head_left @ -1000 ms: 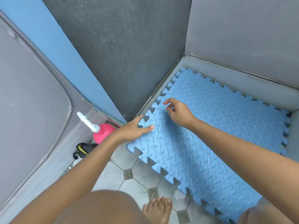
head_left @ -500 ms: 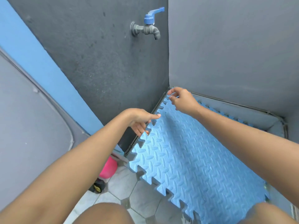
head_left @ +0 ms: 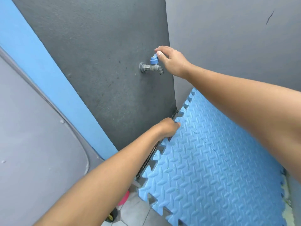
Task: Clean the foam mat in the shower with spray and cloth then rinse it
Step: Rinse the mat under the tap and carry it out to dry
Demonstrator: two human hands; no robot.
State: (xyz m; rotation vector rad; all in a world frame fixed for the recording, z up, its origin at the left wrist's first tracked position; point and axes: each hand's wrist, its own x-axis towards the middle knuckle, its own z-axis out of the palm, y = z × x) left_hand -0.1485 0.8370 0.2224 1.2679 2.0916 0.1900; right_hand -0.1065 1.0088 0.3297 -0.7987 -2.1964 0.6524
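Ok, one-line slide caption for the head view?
Right hand on the blue tap handle; left hand holds the foam mat edge.

A dark grey textured wall [head_left: 101,62] meets a lighter grey wall [head_left: 228,38] at a corner. A thin dark scratch [head_left: 269,17] marks the lighter wall near its top. A blue vertical strip [head_left: 48,82] runs beside the dark wall, with a pale grey panel [head_left: 32,144] next to it. Grey floor tiles [head_left: 138,212] show at the bottom. A black and yellow object [head_left: 111,216], partly hidden, lies on them.
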